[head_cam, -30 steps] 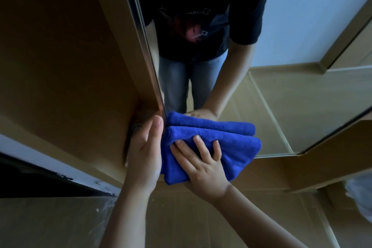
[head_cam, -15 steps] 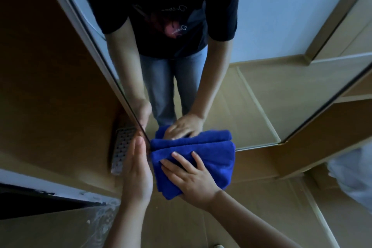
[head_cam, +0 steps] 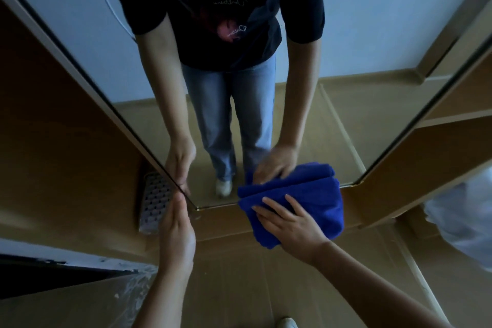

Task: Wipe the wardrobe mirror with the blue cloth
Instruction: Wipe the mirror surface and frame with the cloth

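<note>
Soft, light, folded cloth [head_cam: 300,202] at lower right of mirror [head_cam: 319,120], likely bunching unless pressed flat under spread fingers of right hand [head_cam: 295,226]; left hand [head_cam: 175,231] with straight fingers steadying the mirror's left edge, holding nothing.

- mirror [head_cam: 306,93] fills upper centre of frame
- cloth [head_cam: 306,202] on mirror's lower edge, right of centre
- right hand [head_cam: 295,224] on cloth
- left hand [head_cam: 177,231] at mirror's lower-left corner, lower centre-left

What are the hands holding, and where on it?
The right hand presses flat on the near lower part of the folded blue cloth, at the mirror's bottom edge. The left hand holds nothing; its fingertips touch the mirror's left edge.
</note>
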Motion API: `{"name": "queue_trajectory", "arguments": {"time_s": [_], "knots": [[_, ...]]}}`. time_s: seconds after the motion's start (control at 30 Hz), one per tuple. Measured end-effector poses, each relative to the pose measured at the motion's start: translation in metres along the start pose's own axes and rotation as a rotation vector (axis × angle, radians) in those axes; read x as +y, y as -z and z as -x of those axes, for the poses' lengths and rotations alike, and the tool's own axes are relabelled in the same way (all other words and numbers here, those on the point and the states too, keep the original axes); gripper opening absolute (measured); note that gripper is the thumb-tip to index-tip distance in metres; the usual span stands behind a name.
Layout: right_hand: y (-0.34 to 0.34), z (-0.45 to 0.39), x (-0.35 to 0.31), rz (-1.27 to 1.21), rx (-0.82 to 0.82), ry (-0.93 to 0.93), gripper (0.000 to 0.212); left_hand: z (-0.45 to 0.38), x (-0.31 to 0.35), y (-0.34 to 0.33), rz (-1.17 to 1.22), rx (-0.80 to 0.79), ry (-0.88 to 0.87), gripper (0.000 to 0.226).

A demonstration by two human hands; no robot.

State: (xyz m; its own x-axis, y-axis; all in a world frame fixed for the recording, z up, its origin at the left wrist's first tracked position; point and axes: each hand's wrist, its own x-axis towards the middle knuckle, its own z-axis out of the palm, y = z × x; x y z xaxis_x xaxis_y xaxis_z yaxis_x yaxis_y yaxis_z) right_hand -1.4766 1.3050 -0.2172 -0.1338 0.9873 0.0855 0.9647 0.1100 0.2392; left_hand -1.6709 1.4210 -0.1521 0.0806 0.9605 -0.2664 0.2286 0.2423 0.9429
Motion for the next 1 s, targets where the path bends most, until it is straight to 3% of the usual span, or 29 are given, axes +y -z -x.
{"name": "queue_trajectory", "arguments": {"time_s": [0.13, 0.4, 0.53, 0.73, 0.9, 1.0], "knots": [[-0.007, 0.035, 0.033, -0.006, -0.026, -0.065, 0.072, -0.002, -0.005, -0.003, -0.032, 0.032, 0.028, 0.087], [-0.012, 0.091, 0.089, -0.020, -0.069, -0.177, 0.079, -0.002, -0.004, -0.011, -0.016, 0.089, 0.027, 0.053], [-0.010, 0.112, 0.106, -0.090, -0.081, -0.258, 0.098, 0.001, -0.004, -0.012, -0.032, 0.098, 0.020, 0.052], [-0.011, 0.108, 0.099, -0.182, -0.068, -0.242, 0.105, 0.001, -0.005, -0.010, -0.061, 0.088, 0.017, 0.055], [-0.014, 0.074, 0.066, -0.200, 0.008, -0.146, 0.098, 0.003, -0.006, -0.008, -0.063, 0.071, 0.016, 0.071], [-0.016, 0.050, 0.041, -0.226, 0.163, -0.084, 0.065, 0.002, -0.004, -0.005, -0.054, 0.057, 0.022, 0.067]]}}
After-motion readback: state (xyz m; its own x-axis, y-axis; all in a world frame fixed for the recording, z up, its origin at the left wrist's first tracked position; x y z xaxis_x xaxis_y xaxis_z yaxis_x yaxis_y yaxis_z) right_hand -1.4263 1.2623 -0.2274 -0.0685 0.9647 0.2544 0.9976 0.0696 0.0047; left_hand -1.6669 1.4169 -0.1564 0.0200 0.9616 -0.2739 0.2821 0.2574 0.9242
